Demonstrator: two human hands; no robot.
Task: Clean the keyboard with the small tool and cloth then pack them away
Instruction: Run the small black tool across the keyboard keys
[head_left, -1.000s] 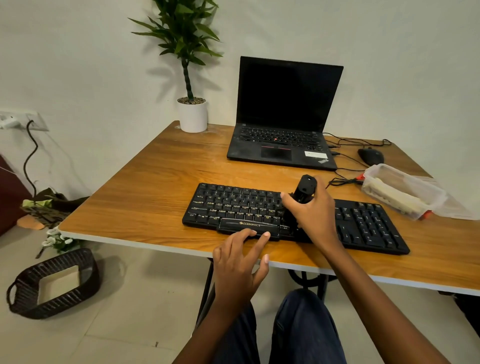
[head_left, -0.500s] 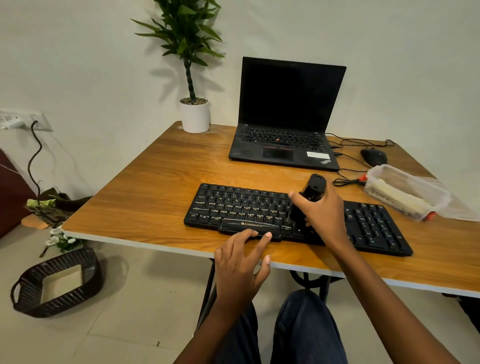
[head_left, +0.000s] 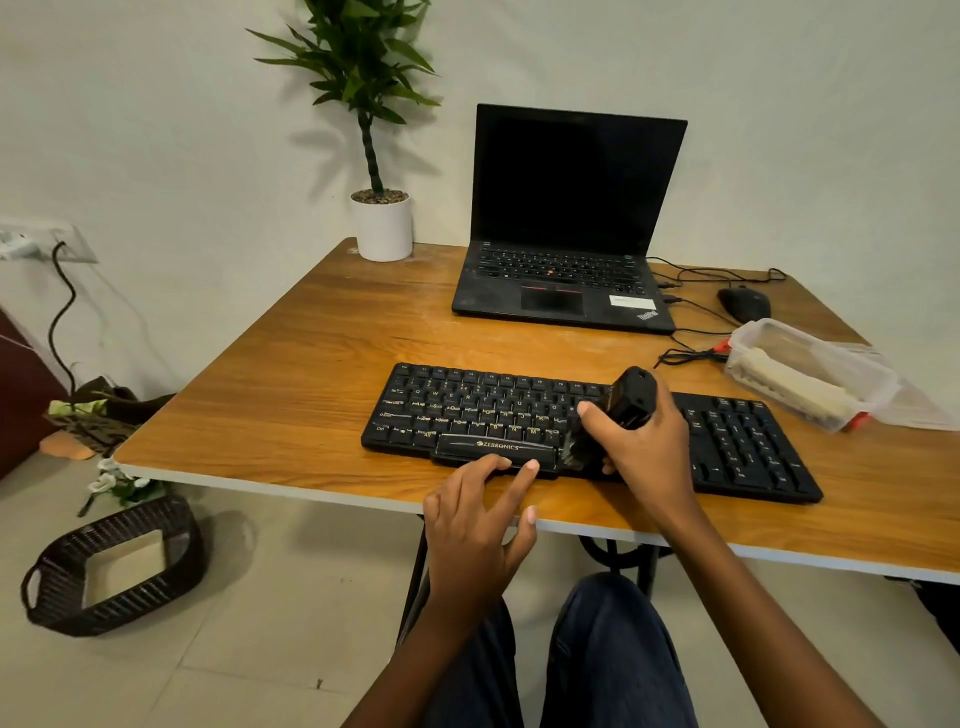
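Keyboard (head_left: 467, 415), black, lies near the front edge of the tabletop (head_left: 291, 374). Right hand (head_left: 644, 447) curls round the small tool (head_left: 629, 399), whose lower end rests on the keyboard's middle keys. Left hand (head_left: 472, 519) is spread, its fingertips (head_left: 531, 465) touching the keyboard's front rim. Behind the keyboard stands a laptop (head_left: 566, 291); off the keyboard's far right corner, a clear plastic container (head_left: 810, 374).

Soft even light, wide-angle edge warp
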